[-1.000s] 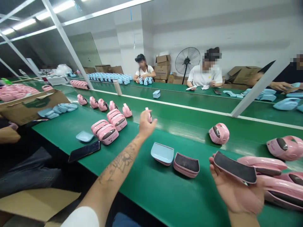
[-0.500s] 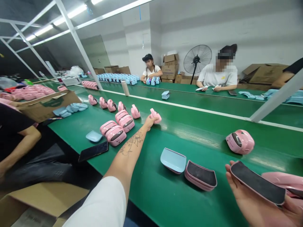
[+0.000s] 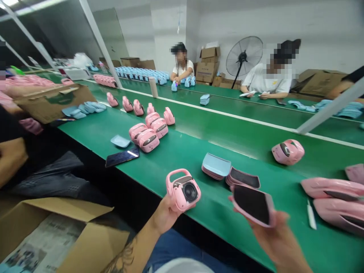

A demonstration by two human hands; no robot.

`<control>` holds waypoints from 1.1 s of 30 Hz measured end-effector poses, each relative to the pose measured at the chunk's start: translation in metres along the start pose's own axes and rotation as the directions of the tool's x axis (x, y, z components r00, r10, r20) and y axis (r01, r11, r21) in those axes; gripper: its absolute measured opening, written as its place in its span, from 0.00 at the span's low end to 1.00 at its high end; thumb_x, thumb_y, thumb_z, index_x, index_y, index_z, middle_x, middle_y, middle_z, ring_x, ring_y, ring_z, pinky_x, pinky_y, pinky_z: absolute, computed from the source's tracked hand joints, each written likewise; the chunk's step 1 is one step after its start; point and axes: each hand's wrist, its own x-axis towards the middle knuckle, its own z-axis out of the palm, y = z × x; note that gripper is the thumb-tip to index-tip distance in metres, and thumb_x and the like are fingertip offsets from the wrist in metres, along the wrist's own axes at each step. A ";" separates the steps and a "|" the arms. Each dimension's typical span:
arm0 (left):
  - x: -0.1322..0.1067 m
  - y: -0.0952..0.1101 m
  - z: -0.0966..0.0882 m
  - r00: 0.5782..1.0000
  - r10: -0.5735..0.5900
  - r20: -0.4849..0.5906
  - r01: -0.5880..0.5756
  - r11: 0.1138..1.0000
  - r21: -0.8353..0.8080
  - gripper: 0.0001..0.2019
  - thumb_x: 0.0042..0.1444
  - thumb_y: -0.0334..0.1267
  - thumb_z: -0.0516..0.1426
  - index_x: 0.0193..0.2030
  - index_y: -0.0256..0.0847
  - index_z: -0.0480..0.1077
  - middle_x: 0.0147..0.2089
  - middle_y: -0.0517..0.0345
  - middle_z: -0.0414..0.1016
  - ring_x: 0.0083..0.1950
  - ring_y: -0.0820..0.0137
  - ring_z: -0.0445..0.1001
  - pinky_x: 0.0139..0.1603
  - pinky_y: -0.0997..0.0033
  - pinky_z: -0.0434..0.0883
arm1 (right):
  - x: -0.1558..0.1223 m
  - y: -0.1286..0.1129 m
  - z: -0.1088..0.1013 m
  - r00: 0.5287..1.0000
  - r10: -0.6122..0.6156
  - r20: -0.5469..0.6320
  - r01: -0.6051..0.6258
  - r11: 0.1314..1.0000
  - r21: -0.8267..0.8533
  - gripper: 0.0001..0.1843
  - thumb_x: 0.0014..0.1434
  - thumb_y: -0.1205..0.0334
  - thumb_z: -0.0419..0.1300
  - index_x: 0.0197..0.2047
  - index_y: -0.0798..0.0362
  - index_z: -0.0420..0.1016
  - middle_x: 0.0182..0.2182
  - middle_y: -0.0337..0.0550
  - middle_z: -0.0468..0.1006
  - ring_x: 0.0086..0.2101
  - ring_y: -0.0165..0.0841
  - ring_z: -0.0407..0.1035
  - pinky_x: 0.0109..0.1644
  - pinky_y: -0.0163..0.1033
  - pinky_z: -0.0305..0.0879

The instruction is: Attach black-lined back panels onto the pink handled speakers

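Observation:
In my left hand (image 3: 165,214) is a pink speaker housing (image 3: 176,189) with a carrying handle, its round black speaker cone facing right. My right hand (image 3: 273,231) grips a pink-edged panel with a dark face (image 3: 253,203), tilted toward me. Just beyond that panel lie a stack of pink panels with a dark face on top (image 3: 244,177) and another stack topped by a light blue panel (image 3: 216,163). Both hands are raised over the near edge of the green table, apart from each other.
Pink speakers (image 3: 149,140) stand in a group at left, near a phone (image 3: 122,156) and a blue panel (image 3: 120,141). Another pink speaker (image 3: 287,152), pink housings (image 3: 338,212) and a white tube (image 3: 311,215) lie right. An open carton (image 3: 93,235) is at lower left. Co-workers sit across.
My left hand has come back from the far belt toward me with the pink speaker housing, now turned cone-outward. My right hand has moved left with its panel, beside the stacks.

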 end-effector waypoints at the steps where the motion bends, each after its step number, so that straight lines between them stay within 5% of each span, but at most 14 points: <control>1: -0.007 -0.011 0.008 1.000 -0.011 0.008 0.011 1.000 0.016 0.34 0.59 0.46 0.68 0.71 0.44 0.68 0.70 0.42 0.75 0.68 0.47 0.75 0.65 0.49 0.75 | -0.006 0.004 0.018 0.998 0.063 -0.031 -0.064 0.996 -0.054 0.44 0.59 0.21 0.57 0.65 0.45 0.76 0.64 0.56 0.80 0.60 0.58 0.76 0.63 0.63 0.74; 5: -0.015 -0.035 0.034 0.999 -0.027 0.046 0.024 0.998 0.064 0.44 0.57 0.44 0.71 0.77 0.50 0.60 0.74 0.46 0.70 0.73 0.49 0.70 0.70 0.56 0.71 | -0.025 0.017 0.067 0.992 0.110 -0.058 -0.122 0.951 -0.283 0.53 0.53 0.22 0.67 0.71 0.46 0.68 0.67 0.57 0.75 0.62 0.56 0.73 0.65 0.60 0.72; 10: -0.006 -0.040 0.045 0.994 -0.008 0.106 -0.007 0.990 0.139 0.47 0.57 0.47 0.72 0.79 0.51 0.56 0.77 0.45 0.66 0.75 0.45 0.68 0.72 0.50 0.69 | -0.038 0.013 0.084 0.997 0.050 -0.056 -0.068 0.907 -0.416 0.60 0.52 0.20 0.66 0.75 0.50 0.60 0.70 0.59 0.68 0.64 0.56 0.69 0.70 0.62 0.67; 21: -0.009 -0.045 0.057 0.985 0.020 0.173 -0.067 0.960 0.272 0.47 0.55 0.50 0.73 0.78 0.51 0.58 0.76 0.44 0.65 0.72 0.47 0.70 0.70 0.52 0.72 | -0.043 0.023 0.078 0.999 -0.051 -0.014 0.037 0.875 -0.484 0.56 0.49 0.23 0.71 0.72 0.44 0.63 0.69 0.53 0.68 0.66 0.52 0.67 0.71 0.57 0.66; 26: -0.008 -0.039 0.065 0.993 0.022 0.117 -0.058 0.949 0.310 0.45 0.54 0.48 0.74 0.75 0.46 0.62 0.68 0.43 0.74 0.68 0.47 0.74 0.66 0.52 0.74 | -0.049 0.020 0.074 0.998 -0.025 0.053 0.049 0.850 -0.524 0.55 0.52 0.25 0.70 0.74 0.43 0.60 0.70 0.53 0.67 0.66 0.53 0.67 0.70 0.59 0.68; 33: -0.003 -0.037 0.063 0.996 -0.028 0.088 0.008 0.974 0.228 0.40 0.50 0.48 0.74 0.68 0.42 0.68 0.61 0.44 0.79 0.61 0.50 0.78 0.63 0.52 0.74 | -0.050 0.018 0.053 0.982 -0.105 0.154 0.185 0.631 -0.754 0.41 0.62 0.49 0.71 0.75 0.36 0.62 0.73 0.53 0.61 0.70 0.56 0.63 0.69 0.69 0.67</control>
